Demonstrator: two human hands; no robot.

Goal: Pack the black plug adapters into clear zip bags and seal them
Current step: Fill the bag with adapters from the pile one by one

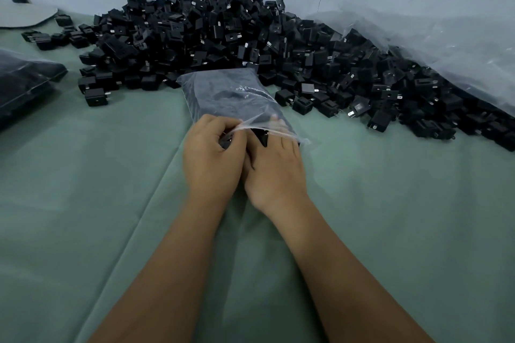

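Lying lengthwise away from the person, mouth nearest, the zip bag (237,97) is pinched by left hand (210,153) and right hand (276,167).

I see dim, flat, bluish light with soft shadows; wide-angle bending at the edges; corners look slightly soft; no glare
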